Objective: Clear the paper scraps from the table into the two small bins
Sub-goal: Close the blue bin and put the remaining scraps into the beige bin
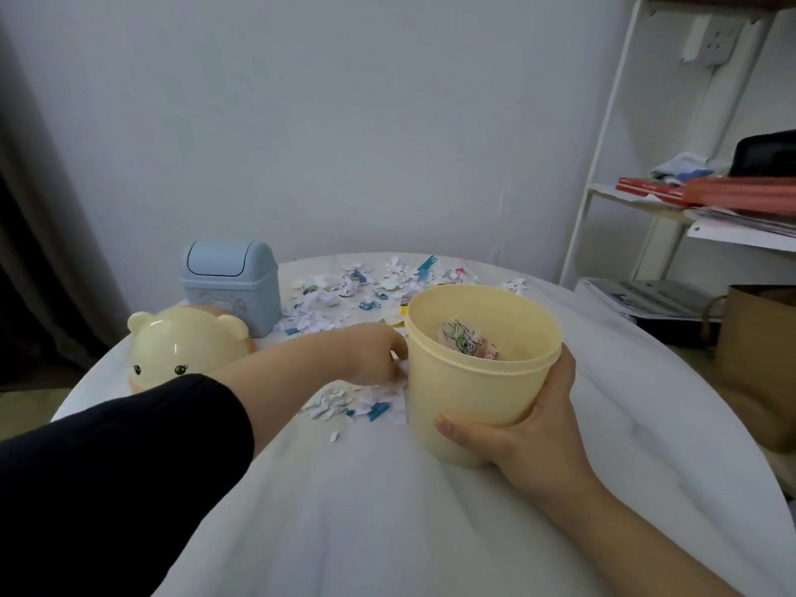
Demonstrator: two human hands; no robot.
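Presently, the near scraps [357, 405] lie in a loose patch on the table [387, 510], just left of the yellow bin [474, 381] and mostly under the left hand [374, 353]. The left hand reaches in from the left, fingers down at the patch's far edge, hard against the bin's left wall. That wall hides the fingertips, so I cannot tell whether they pinch paper or only press on it. The right hand [534, 433] is clamped round the yellow bin low on its right side, thumb across the near wall. The mouth is open upward with a few printed pieces inside; I cannot tell whether the base touches the table. Key relation: the rim sits just up and right of the left hand, so a gathered pinch likely needs only a short lift rightward over it. The far scraps [370, 286], the larger spread, lie beyond the bin, toward the blue bin [230, 286] at far left. A bear-faced lid [181, 351] rests at left.
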